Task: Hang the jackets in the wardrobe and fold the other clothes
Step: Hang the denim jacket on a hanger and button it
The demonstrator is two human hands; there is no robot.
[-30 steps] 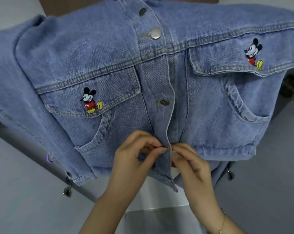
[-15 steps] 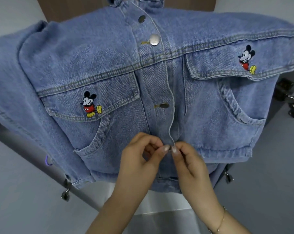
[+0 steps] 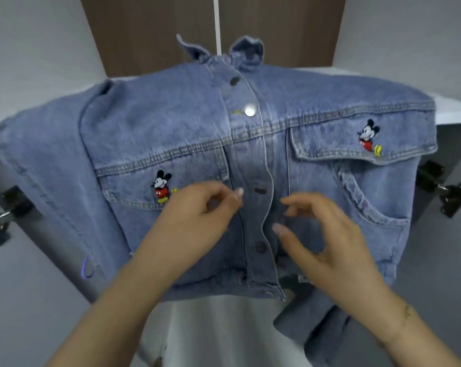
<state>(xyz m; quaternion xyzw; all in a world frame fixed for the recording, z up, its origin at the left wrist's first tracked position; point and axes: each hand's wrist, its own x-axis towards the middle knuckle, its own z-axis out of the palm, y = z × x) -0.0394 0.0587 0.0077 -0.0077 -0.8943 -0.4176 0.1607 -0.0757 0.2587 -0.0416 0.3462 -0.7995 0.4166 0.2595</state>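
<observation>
1. Hanging upright before the brown wardrobe doors (image 3: 150,35), the light-blue denim jacket with cartoon-mouse patches (image 3: 171,123) has its buttoned placket running from twelve to six o'clock.
2. Left hand (image 3: 197,218) sits just at nine o'clock of that placket, right hand (image 3: 327,234) at three; both about equally near.
3. Each grip is loosely curled and holds nothing, fingertips near the cloth.
4. Judging by this, the next buttoning or straightening works along that vertical line.

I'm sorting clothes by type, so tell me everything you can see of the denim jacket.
The denim jacket is light blue, faded cloth with metal snap buttons, closed down the front, collar up. Two chest pocket flaps each carry a cartoon mouse patch. It hangs facing the camera before brown doors, sleeves drooping. The left hand and right hand hover at its front, fingers loose.
</observation>
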